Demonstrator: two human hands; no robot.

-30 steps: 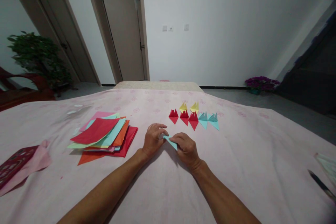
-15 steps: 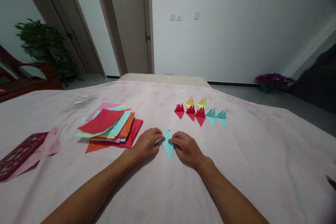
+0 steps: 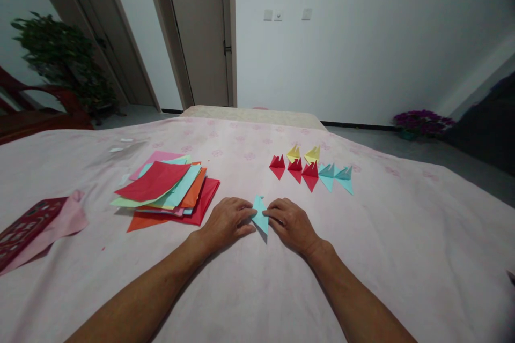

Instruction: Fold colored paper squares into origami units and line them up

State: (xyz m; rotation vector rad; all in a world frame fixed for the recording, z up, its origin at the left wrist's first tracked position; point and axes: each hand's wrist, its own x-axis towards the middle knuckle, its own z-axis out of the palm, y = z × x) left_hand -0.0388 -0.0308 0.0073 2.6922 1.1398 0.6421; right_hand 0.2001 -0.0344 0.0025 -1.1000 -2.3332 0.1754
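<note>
A light-blue origami bird (image 3: pixel 260 216) is between my two hands, low over the pink-patterned cloth. My left hand (image 3: pixel 230 218) pinches its left edge, thumb below and fingers above. From the other side my right hand (image 3: pixel 293 224) grips its right edge with thumb and forefinger. The bird's pointed end is toward me, and a small bent tip shows at the far end. Beyond my right hand stand folded birds of the same shape: red ones (image 3: pixel 310 176), yellow ones (image 3: pixel 313 155) and light-blue ones (image 3: pixel 345 178).
A loose stack of coloured paper sheets (image 3: pixel 155 182) lies left of my left hand. Farther left are a dark red patterned packet (image 3: pixel 30 228) and pink paper (image 3: pixel 60 229). Clear plastic wrap (image 3: pixel 126 151) rests behind the stack. The tablecloth (image 3: pixel 394 257) covers the table.
The light-blue bird has tilted, its near point lifting off the cloth and looking shorter. Both hands keep hold of it. The whole view has shifted slightly.
</note>
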